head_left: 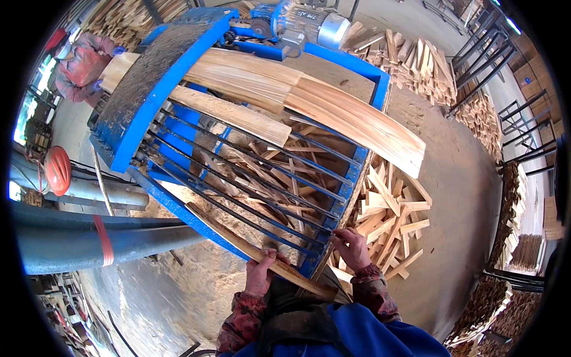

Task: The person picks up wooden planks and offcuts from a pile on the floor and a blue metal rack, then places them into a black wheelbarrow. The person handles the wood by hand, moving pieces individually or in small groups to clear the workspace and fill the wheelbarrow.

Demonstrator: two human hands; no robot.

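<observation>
A blue jacket [380, 333] with patterned red sleeves is seen nearest, at the lower edge, and both forearms rise from it. The left hand [260, 272] is closed around a long bark-edged wood strip [250, 245], gripped near its lower end; the strip is laid slantwise along the near edge of a blue metal frame [178, 209], running up to the left. The right hand [352, 247] is rested on the near right corner of the frame, fingers curled down onto the ends of the dark steel bars [250, 178]; whether anything is pinched under them cannot be told.

The bars are stretched across the frame as a grate, and a heap of short offcuts [279, 166] is seen through them. Pale sawn boards [357, 122] are laid across the far side of the frame, overhanging to the right. A grey electric motor [309, 24] is mounted at the top of the machine. Just right of the right hand a loose pile of light wood blocks [389, 223] is spread on the sawdust-covered floor [458, 196]. More stacked wood [425, 68] is piled beyond. At the upper left another person in a red jacket [83, 65] is bent over, well apart. Grey pipes [89, 244] run along the left
</observation>
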